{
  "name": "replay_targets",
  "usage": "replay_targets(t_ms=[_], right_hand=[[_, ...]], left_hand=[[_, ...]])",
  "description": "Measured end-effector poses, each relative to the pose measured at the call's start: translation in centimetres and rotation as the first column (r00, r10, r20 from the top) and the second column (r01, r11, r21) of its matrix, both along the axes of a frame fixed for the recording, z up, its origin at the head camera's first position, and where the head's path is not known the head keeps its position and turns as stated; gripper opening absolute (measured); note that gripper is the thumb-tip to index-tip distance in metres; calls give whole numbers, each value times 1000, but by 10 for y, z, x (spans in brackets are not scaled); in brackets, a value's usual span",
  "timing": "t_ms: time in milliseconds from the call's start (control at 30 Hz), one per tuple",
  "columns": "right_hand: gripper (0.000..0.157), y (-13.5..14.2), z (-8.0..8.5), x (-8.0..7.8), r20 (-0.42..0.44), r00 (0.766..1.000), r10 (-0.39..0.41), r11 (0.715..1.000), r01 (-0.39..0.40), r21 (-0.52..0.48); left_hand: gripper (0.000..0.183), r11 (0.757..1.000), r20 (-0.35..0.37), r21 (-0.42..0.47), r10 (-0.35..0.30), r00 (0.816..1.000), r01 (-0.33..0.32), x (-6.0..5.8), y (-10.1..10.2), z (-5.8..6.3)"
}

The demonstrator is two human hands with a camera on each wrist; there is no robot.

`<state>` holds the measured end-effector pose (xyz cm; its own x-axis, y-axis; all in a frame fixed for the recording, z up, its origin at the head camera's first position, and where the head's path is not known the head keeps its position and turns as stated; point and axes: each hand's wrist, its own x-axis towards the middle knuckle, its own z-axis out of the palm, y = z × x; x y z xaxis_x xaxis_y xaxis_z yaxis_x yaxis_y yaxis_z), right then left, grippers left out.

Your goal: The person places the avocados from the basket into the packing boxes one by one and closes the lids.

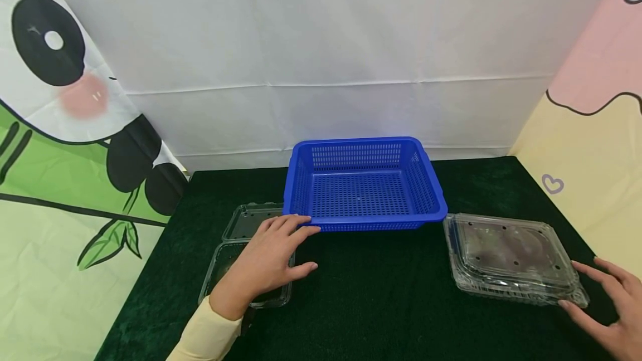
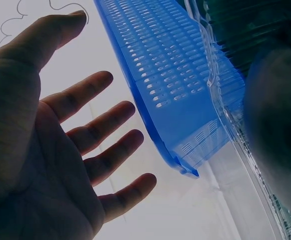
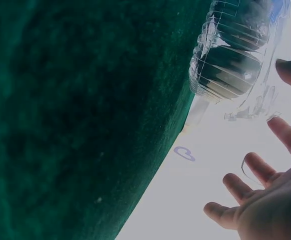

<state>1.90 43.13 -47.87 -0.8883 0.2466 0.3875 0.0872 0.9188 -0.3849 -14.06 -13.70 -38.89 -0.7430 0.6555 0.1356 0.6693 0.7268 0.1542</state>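
Note:
A blue plastic basket [image 1: 371,220] with slotted walls sits at the back middle of the table. To its left lies a clear plastic clamshell container [image 1: 249,222], its lid folded open toward the back. My left hand [image 1: 266,261] hovers over this container, fingers spread, by the basket's front left corner. At the right is a second clear clamshell [image 1: 509,241], closed, with dark rounded shapes [image 3: 230,72] showing through its side. My right hand [image 1: 614,311] is at its right end with fingers apart; whether the fingertips touch it I cannot tell.
Dark green cloth [image 1: 371,294] covers the table. A white sheet [image 1: 326,71] hangs behind it, and printed cartoon sheets stand at the left [image 1: 50,171] and right [image 1: 597,155]. The basket stands between the two clamshells, close to the back edge.

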Motion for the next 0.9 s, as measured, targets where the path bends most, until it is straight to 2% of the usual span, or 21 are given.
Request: replay_targets(t_ms=[367,900], right_hand=[[65,-4,-2,3,-34,999,33,999,-34,-38],[57,-2,-4,2,-109,992,71,993,-81,-90]], left_hand=[[66,1000,-13,-3,-18,1000,18,1,3,1],[66,998,-31,13,-63,998,63,4,16,4]])
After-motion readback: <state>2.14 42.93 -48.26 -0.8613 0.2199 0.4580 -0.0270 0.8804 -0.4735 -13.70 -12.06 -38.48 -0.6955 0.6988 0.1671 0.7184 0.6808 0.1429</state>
